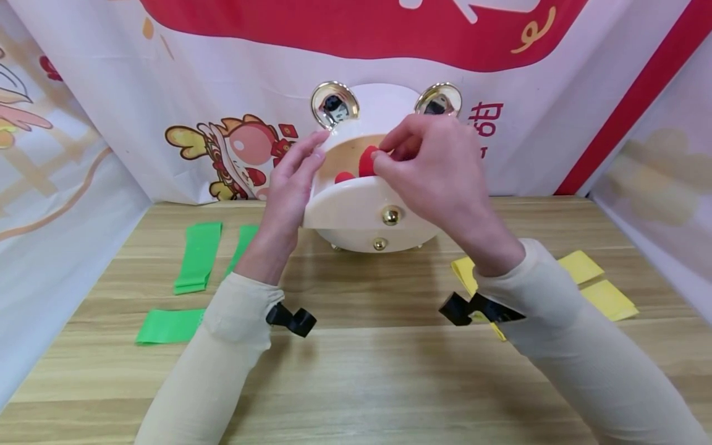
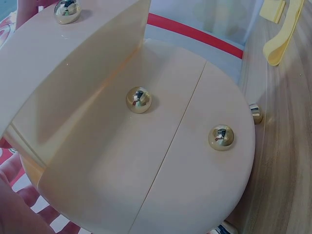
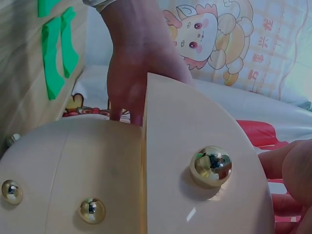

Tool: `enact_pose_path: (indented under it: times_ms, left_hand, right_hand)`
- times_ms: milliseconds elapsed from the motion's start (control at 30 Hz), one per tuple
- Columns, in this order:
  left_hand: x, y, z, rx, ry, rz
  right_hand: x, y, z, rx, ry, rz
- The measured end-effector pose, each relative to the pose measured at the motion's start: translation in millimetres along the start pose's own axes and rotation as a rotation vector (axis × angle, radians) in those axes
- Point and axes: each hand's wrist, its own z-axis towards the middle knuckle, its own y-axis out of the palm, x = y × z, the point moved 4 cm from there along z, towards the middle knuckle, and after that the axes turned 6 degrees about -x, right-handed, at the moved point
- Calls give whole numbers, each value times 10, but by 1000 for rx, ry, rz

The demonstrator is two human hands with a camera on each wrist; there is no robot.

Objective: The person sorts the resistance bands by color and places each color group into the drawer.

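A white rounded cabinet (image 1: 384, 99) with gold ball knobs stands on the table, its top drawer (image 1: 347, 203) pulled out. My right hand (image 1: 447, 167) pinches a red piece (image 1: 367, 162) over the open drawer; its kind cannot be made out. Another red piece (image 1: 344, 177) shows just above the drawer's front rim. Along the drawer's left side rests my left hand (image 1: 289, 191), fingers extended; the left wrist view has this hand (image 2: 17, 209) by the cabinet's edge. In the right wrist view the drawer front hides what the right hand (image 3: 300, 170) holds.
Green folded strips (image 1: 198, 256) lie on the left of the wooden table (image 1: 356, 383). Yellow folded strips (image 1: 609, 300) lie to the right, partly under the right forearm. Two gold round ornaments (image 1: 335, 105) top the cabinet. A printed cloth (image 1: 250, 62) hangs behind.
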Motion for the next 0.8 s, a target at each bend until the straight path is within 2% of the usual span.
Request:
enact_pose_path:
  times_ms: [433,633,800]
  left_hand:
    - [0,-1,-8,-10,-13,8]
    - [9,-1,-18,-10,-16,22]
    - [6,-7,-15,-6,-17,28]
  right_hand:
    - [-32,45,-16,-41,-39,16]
    - [-30,21,-36,-17,-55,39]
    - [3,-25,-104,36,-79,115]
